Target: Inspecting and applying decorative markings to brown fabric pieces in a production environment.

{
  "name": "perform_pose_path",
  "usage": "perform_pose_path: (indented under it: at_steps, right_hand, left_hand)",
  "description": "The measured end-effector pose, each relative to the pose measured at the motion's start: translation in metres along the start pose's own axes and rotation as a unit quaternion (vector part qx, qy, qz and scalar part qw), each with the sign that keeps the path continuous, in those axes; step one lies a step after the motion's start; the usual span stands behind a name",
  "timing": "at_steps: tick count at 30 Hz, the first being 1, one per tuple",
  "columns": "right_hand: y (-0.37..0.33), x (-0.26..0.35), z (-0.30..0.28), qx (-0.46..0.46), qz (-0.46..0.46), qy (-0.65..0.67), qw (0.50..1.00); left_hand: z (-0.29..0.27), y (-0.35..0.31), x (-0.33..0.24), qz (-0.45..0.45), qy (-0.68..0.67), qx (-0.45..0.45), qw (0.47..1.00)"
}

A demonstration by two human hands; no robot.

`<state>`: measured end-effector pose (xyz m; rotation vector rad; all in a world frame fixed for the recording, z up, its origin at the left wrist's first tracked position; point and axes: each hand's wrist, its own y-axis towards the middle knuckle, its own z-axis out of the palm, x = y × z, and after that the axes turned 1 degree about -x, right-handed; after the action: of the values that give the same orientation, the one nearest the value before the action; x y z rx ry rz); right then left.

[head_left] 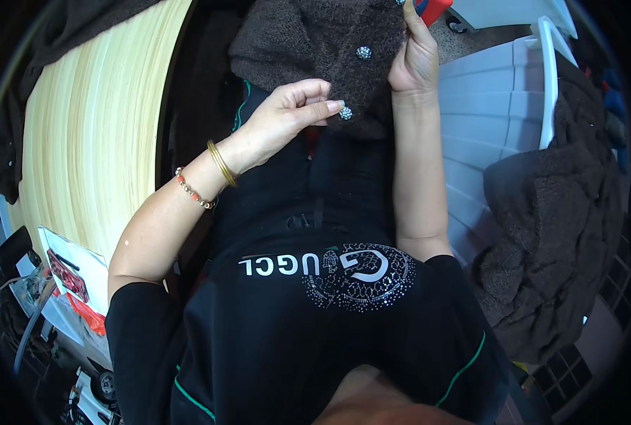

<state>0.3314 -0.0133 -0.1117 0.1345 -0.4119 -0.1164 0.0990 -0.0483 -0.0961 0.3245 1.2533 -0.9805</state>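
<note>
A dark brown fuzzy knit garment (294, 42) lies over my lap at the top of the view. Along its edge sit round sparkly buttons, one (364, 52) in the open and another (346, 112) at the tip of my left thumb. My left hand (294, 112) is closed in a pinch at that lower button. Higher up, my right hand (416, 60) grips the garment's right edge, its thumb reaching toward a third button at the frame's top. Just past that thumb shows a red and blue object (434, 10); whether my hand touches it I cannot tell.
A light wood-grain table (96, 106) stands to my left, with a white sheet (75, 265) and a red patterned item at its near end. On my right is a large pale plastic bin (492, 106), with more brown knit fabric (542, 234) draped over its rim.
</note>
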Motion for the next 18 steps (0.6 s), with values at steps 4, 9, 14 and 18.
perform_pose_path:
  at_steps: [4,9,14,18]
  right_hand:
    - [-0.002,0.006,0.012,-0.174,-0.02,-0.108,0.979]
    - [-0.024,0.017,0.031,-0.234,-0.043,-0.418,0.877]
    - [-0.068,0.02,0.043,-0.069,-0.034,-0.574,0.815]
    - [-0.099,0.013,0.046,-0.02,0.044,-0.634,0.772]
  left_hand:
    - [0.002,-0.001,-0.002,-0.003,-0.003,-0.028,1.0]
    - [-0.003,-0.002,-0.006,-0.002,-0.059,-0.031,0.998]
    - [-0.006,-0.001,-0.005,0.006,-0.082,-0.057,0.995]
    - [-0.003,0.0,-0.005,0.004,-0.112,-0.102,0.988]
